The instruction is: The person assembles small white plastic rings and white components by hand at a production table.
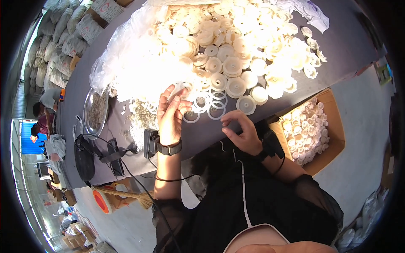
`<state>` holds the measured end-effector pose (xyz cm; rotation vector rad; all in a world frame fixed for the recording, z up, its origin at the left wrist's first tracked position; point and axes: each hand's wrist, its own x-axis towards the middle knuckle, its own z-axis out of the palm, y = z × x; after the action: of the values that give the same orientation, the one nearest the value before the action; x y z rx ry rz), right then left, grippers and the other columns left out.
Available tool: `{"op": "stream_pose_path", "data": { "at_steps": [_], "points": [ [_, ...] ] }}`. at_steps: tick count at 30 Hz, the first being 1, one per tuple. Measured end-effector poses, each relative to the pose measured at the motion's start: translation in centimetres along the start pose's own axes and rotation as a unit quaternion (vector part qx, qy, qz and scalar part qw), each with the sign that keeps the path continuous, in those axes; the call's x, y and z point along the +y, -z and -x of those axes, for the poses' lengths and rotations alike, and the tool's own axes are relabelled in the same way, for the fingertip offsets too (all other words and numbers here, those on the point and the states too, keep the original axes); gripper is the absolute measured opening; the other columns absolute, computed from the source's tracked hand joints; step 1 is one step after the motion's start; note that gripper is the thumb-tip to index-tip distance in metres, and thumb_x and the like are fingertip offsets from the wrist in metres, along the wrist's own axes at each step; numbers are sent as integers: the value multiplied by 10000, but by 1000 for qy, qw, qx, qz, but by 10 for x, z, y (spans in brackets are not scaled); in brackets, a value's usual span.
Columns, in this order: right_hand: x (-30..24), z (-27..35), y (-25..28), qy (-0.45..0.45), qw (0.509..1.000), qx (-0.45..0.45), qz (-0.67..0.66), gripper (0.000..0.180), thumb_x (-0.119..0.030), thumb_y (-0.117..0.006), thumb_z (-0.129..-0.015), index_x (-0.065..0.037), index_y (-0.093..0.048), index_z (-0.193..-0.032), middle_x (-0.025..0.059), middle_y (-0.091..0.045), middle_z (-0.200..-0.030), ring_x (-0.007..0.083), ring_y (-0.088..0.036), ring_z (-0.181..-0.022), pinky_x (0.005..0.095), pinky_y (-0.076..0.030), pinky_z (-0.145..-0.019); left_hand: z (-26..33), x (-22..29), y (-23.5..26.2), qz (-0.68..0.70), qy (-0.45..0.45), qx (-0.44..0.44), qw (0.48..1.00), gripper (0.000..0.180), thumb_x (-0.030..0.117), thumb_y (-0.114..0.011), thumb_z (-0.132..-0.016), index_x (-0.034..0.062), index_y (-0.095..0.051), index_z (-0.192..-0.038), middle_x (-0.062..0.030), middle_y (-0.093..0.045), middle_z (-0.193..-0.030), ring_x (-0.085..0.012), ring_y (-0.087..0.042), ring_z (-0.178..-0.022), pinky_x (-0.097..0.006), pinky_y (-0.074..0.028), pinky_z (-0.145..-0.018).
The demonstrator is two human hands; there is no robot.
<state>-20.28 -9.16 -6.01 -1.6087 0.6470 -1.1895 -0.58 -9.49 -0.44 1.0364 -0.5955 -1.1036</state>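
Observation:
A large heap of cream-white round plastic caps (234, 66) covers the far side of the grey-covered table. My left hand (169, 111) is raised at the near edge of the heap, its fingers bent inward around something pale that glare keeps me from making out. Close to its fingertips lie several thin white rings (216, 110), some overlapping. My right hand (242, 131) hovers at the table's near edge, thumb and forefinger apart with nothing visible between them. Just beyond it sits a single round cap (246, 105). Dark straps circle both wrists.
An oval metal tray (95, 111) of small dark bits stands at the left, near a loose pile of tiny parts (141, 121). A clear plastic bag (126, 46) lies beside the heap. Black cables cross my left forearm. At right, a cardboard box (335, 145) holds white caps.

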Motion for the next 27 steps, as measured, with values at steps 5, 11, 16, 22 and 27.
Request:
{"op": "stream_pose_path", "data": {
  "at_steps": [5,11,16,22,27],
  "points": [
    [10,0,-5,6,999,-28,-32,228,33,-619,-743,-20,-555,-955,70,-556,-848,149,-559,-715,249,-452,-656,-1,-36,21,-261,-108,-71,957,166,-34,-581,-799,29,-605,-951,-40,-593,-881,-53,-531,-699,-186,-431,-613],
    [20,1,-12,-89,994,-56,0,168,12,-602,-774,-15,-562,-935,73,-574,-799,144,-572,-715,248,-454,-642,25,-46,25,-599,-317,-73,731,133,33,-648,-687,60,-602,-809,-76,-553,-770,-261,-539,-746,-351,-435,-680],
    [22,2,-16,-84,996,-27,7,144,0,-607,-779,-11,-571,-919,73,-586,-791,134,-586,-713,234,-455,-621,58,-52,43,-629,-296,-63,716,130,51,-647,-699,60,-602,-820,-68,-549,-773,-254,-535,-749,-348,-425,-700],
    [24,1,-20,-61,997,-28,46,115,1,-609,-771,-18,-584,-881,79,-596,-762,147,-590,-676,236,-457,-599,62,-46,70,-642,-314,38,698,159,39,-640,-707,50,-609,-862,-72,-582,-845,-245,-557,-787,-339,-426,-715],
    [24,3,-23,-74,995,-25,63,99,-2,-602,-776,-14,-587,-873,77,-595,-765,146,-584,-676,233,-456,-611,40,-43,55,-616,-323,-22,718,181,10,-611,-721,35,-623,-900,-92,-553,-801,-264,-550,-744,-347,-453,-661]
  ]
}}
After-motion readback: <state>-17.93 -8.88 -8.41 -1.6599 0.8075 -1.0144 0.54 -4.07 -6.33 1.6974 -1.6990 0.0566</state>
